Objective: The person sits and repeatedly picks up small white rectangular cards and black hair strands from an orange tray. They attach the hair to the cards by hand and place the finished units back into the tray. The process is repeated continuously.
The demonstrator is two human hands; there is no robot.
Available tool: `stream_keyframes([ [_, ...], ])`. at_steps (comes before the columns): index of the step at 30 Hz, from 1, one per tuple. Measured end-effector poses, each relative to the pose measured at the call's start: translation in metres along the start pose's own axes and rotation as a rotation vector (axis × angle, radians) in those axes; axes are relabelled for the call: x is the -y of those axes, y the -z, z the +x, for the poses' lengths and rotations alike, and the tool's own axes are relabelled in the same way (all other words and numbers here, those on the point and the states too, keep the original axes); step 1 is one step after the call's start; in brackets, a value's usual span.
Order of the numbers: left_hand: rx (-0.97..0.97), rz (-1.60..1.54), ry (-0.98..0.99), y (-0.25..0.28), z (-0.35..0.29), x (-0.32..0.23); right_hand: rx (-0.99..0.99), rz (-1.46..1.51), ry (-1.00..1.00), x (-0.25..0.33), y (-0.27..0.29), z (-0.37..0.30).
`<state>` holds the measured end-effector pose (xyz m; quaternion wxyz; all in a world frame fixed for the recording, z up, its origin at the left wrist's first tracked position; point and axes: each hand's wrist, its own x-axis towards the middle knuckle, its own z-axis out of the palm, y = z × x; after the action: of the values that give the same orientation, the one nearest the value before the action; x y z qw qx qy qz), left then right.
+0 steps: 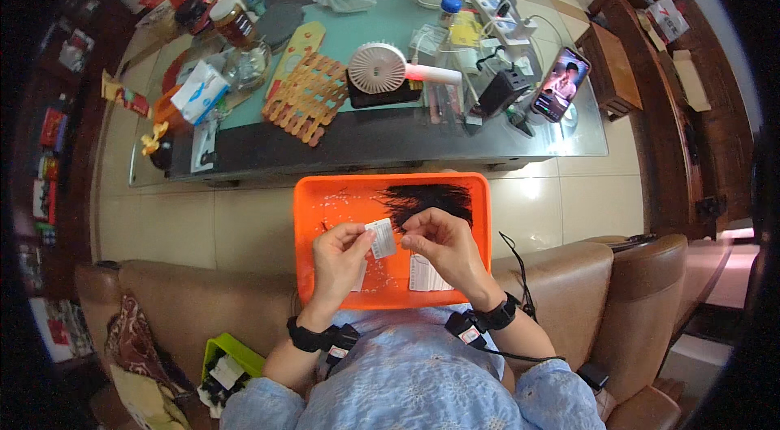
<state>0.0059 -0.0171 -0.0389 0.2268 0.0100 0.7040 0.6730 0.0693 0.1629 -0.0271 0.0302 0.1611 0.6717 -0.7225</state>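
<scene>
Tag (380,238) pinched in the left fingers (353,233).
Looks light and bendy; best held by an edge. Right fingers (424,221) curl just beside it; can't tell if they hold anything.

Worn on your head, the camera faced down and forward, near your left hand (337,258) and right hand (451,247), its wide round view reaching across the glass table (390,138).

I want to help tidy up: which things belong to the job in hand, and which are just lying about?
For the job:
white card, in the left hand
stack of white cards
black strands
orange tray

Probably just lying about:
white fan
lit phone
brown slatted mat
green bin
</scene>
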Motion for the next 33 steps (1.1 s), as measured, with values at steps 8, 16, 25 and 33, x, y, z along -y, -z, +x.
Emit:
stream_keyframes([
  [8, 0.004, 0.068, -0.047, 0.000, -0.004, 0.000, 0.001, -0.026, 0.002, -0.005, -0.015, -0.001],
  [16, 0.036, 0.236, -0.188, -0.002, -0.008, -0.009, -0.018, -0.035, 0.008, -0.008, -0.019, 0.003],
  [25, 0.099, 0.373, -0.464, 0.001, -0.006, -0.001, -0.043, -0.032, 0.015, -0.013, -0.020, 0.003],
  [33, 0.261, 0.003, 0.027, 0.008, -0.003, 0.003, -0.008, -0.262, 0.177, -0.002, -0.021, -0.004],
])
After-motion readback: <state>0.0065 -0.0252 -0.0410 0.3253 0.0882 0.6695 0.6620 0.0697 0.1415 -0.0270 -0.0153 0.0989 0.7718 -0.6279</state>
